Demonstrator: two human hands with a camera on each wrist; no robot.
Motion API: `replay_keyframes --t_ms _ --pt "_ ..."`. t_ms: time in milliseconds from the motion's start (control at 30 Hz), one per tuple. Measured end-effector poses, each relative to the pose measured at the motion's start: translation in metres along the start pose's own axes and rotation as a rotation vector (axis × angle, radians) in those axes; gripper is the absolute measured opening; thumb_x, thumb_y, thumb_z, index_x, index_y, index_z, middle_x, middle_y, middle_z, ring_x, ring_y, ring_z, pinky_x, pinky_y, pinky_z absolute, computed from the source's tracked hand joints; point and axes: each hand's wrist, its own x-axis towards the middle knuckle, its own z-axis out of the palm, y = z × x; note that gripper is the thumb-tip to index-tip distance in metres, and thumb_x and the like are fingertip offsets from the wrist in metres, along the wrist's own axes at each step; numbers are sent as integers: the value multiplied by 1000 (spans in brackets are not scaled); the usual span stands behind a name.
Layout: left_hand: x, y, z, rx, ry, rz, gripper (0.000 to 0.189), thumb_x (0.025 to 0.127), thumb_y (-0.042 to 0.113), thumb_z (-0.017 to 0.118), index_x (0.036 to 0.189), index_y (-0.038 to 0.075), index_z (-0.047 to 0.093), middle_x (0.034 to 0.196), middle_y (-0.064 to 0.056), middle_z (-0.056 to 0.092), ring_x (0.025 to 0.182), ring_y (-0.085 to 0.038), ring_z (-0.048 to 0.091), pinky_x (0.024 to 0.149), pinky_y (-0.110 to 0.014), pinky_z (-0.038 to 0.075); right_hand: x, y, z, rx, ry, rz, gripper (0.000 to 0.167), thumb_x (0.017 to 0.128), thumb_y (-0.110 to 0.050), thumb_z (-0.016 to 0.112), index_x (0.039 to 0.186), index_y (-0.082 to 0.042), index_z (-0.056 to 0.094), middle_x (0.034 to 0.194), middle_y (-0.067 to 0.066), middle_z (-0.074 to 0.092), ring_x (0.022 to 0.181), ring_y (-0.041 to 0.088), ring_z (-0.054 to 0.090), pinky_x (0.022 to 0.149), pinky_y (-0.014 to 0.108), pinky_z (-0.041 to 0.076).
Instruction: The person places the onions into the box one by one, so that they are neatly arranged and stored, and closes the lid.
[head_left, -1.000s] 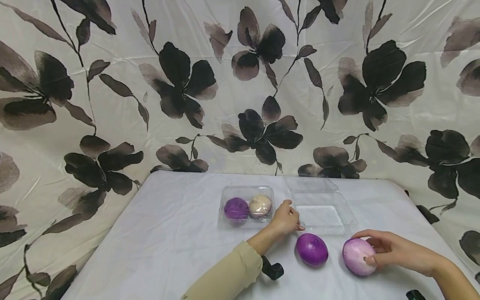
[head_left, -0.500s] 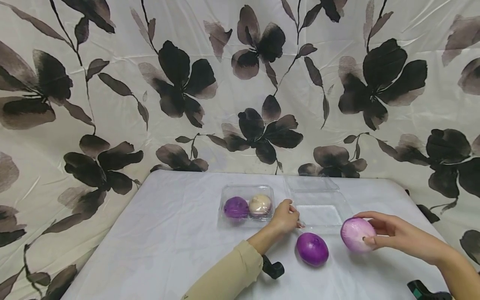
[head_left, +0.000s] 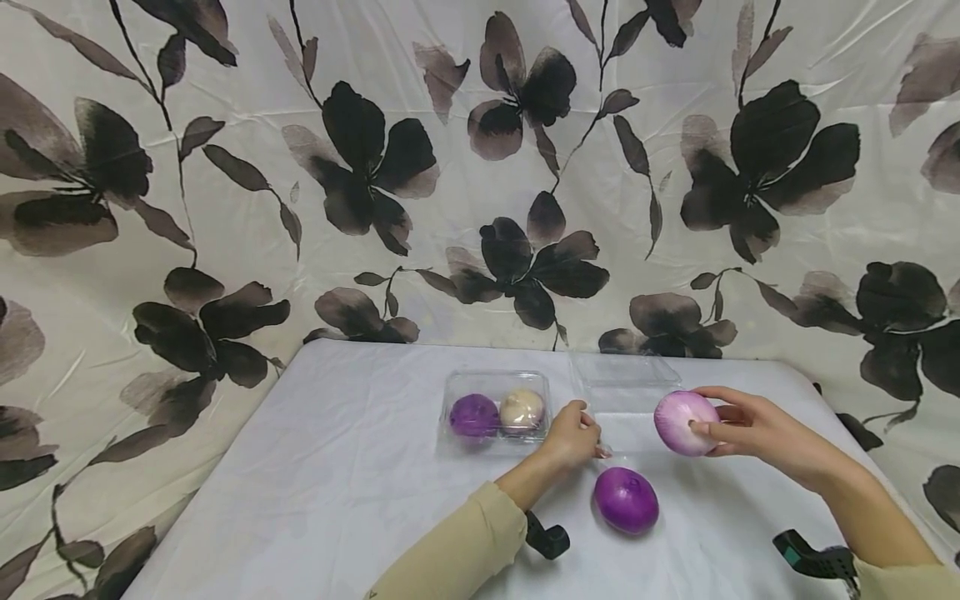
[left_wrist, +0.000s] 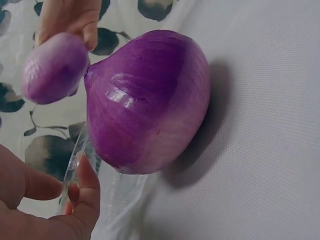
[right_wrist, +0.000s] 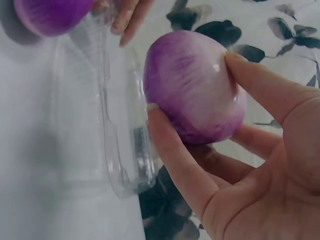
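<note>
My right hand (head_left: 757, 429) grips a pale purple-and-white onion (head_left: 684, 423) between thumb and fingers, raised over the right part of an open clear plastic clamshell container (right_wrist: 80, 150). In the right wrist view the fingers wrap the sides of the onion (right_wrist: 192, 85). My left hand (head_left: 572, 437) pinches the near left edge of that container; the left wrist view shows thumb and fingertips on the clear rim (left_wrist: 75, 162). A deep purple onion (head_left: 626, 500) lies on the white cloth just in front of the container, near my left hand.
Left of my left hand stands a closed clear container (head_left: 495, 377) with a purple onion (head_left: 473, 415) and a cream-coloured round vegetable (head_left: 521, 410) inside. A white cloth covers the table (head_left: 337, 483). A flower-printed curtain (head_left: 450, 183) hangs behind the back edge.
My right hand has lifted the pale onion off the cloth and carried it up and leftward over the open container. My left hand has stayed on the container's edge.
</note>
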Motion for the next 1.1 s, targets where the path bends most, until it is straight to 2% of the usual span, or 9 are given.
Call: replay_keyframes --t_ms 233,500,733,933,1100 --pt "-2 -1 0 -4 7 -25 53 94 -11 51 144 -17 36 91 -9 55 69 -28 72 62 -27 61 16 -2 5 49 20 47 65 100 -15 67 151 9 35 129 28 59 105 17 67 86 38 62" --pt "1 0 0 0 -1 -31 53 96 -9 52 146 -14 37 96 -8 56 70 -29 73 62 -29 61 37 -2 13 55 -4 71 72 98 -18 69 152 10 31 135 32 54 109 24 65 87 41 62" --pt "1 0 0 -28 0 -19 53 94 -11 50 145 -17 35 91 -9 53 66 -28 71 62 -28 61 52 3 24 0 -11 90 71 96 -21 73 149 8 37 132 31 55 112 32 62 85 45 62" --pt "1 0 1 -32 2 -13 52 95 -11 51 144 -17 36 92 -11 53 64 -21 68 62 -28 62 61 6 33 -40 -28 104 69 95 -21 74 147 9 40 124 29 58 104 30 64 82 47 62" --pt "0 -1 1 -19 0 -2 49 95 -10 51 142 -17 38 94 -12 54 65 -17 64 61 -27 61 66 12 42 -110 -25 109 67 93 -22 77 144 8 45 117 25 61 95 26 65 76 42 64"
